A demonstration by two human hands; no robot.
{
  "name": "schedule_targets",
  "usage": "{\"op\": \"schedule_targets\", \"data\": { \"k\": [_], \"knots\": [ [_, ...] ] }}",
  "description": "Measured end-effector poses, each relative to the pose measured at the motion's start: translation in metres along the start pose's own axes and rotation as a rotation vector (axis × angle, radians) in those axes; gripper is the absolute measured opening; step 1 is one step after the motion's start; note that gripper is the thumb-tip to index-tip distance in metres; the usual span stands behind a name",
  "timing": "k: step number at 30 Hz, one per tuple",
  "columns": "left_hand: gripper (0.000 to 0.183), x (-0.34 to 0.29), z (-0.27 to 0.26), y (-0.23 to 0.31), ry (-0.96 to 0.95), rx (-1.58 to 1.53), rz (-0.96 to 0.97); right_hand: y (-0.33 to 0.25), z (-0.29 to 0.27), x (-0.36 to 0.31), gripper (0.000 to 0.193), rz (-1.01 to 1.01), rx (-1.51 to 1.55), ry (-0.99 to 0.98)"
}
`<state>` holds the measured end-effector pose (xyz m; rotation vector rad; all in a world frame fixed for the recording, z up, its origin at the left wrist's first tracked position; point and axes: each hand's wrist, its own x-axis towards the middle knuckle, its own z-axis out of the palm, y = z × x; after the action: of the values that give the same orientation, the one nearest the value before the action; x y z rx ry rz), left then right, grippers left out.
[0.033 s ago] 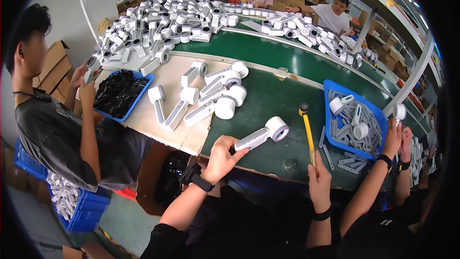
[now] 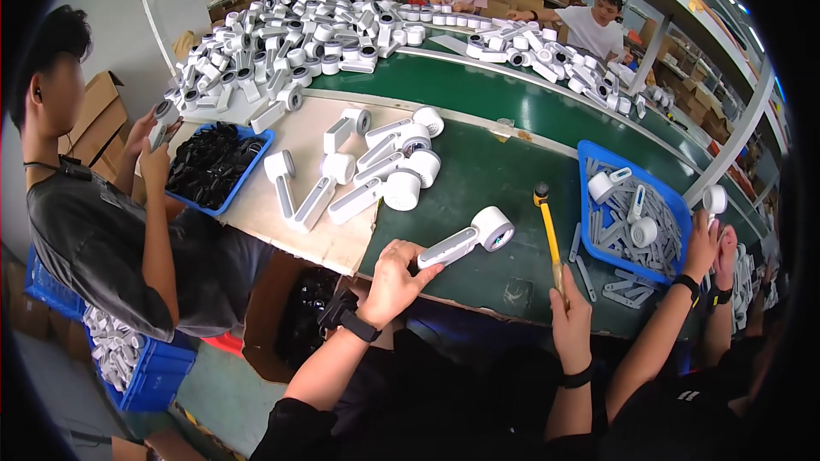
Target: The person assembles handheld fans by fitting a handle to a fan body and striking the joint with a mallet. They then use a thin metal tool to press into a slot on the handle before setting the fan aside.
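Observation:
My left hand [image 2: 395, 283] is closed round the handle end of a white handheld fan [image 2: 450, 248]. The fan lies tilted over the green work mat [image 2: 487, 290], its round head pointing away to the right. In my right hand [image 2: 571, 324] is a hammer [image 2: 548, 226] with a yellow handle and a dark head, held upright to the right of the fan. The two do not touch. Beyond my left hand, several more white fans [image 2: 401, 189] lie grouped across the mat and a pale board [image 2: 333, 248].
A blue tray [image 2: 583, 205] of grey strips and a few fans stands right, beside another person's hands [image 2: 702, 248]. At left, a person [image 2: 94, 230] handles a fan by a blue tray [image 2: 248, 183] of black parts. A large fan pile [image 2: 282, 43] covers the far bench.

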<state>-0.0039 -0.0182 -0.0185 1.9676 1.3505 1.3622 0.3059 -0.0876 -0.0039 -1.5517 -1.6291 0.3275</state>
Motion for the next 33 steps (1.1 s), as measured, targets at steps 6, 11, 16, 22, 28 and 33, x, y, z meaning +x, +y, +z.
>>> {"op": "schedule_targets", "data": {
  "k": [6,11,16,22,28,33],
  "knots": [
    [0.027,-0.007,-0.009,0.005,-0.037,0.035,-0.011,-0.022,0.024,0.031,0.048,-0.024,-0.360,-0.143],
    [0.032,-0.002,-0.015,-0.010,-0.098,0.011,-0.063,-0.031,0.037,0.049,0.046,-0.268,-0.447,-0.125],
    [0.032,0.001,-0.017,-0.015,-0.057,-0.004,0.029,-0.089,0.045,0.068,0.059,-0.623,-0.179,-0.149],
    [0.026,0.005,-0.009,-0.020,-0.040,-0.045,0.006,-0.091,0.114,0.096,0.061,-0.664,-0.071,-0.488],
    [0.025,0.004,-0.006,-0.021,-0.018,-0.069,0.053,-0.074,0.139,0.109,0.025,-0.683,0.066,-0.603],
    [0.023,0.002,0.000,-0.025,0.037,-0.015,0.130,-0.079,0.141,0.099,0.021,-0.718,0.022,-0.443]
  ]
}}
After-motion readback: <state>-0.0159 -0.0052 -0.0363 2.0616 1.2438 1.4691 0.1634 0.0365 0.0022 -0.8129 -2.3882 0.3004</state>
